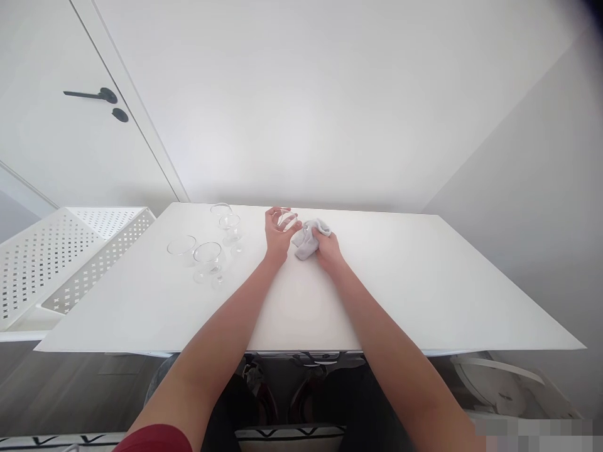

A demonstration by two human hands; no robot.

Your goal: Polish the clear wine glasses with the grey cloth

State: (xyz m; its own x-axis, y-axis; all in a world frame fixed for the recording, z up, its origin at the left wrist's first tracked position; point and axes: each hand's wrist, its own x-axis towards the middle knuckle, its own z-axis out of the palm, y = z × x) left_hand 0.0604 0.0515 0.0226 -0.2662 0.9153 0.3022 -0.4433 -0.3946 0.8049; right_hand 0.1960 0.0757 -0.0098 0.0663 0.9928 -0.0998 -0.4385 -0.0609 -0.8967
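Note:
My left hand (276, 237) is closed around the bowl of a clear wine glass (288, 220), fingers curved along its far side and thumb on the near side. The glass lies tilted sideways, its lower end toward the right. My right hand (328, 248) grips a pale grey cloth (308, 243), bunched around the stem end of the glass; the foot is hidden in it. Both hands are just above the middle of the white table (400, 282). To the left, several more clear stemmed glasses stand upright, among them a near glass (208, 253) and a farther glass (229, 222).
A white perforated rack (42, 263) stands left of the table. Behind the table rises a white wall (301, 113), with a door handle (94, 94) on the door at left. Below the front edge are my legs and, at right, a whitish chair-like object (499, 383).

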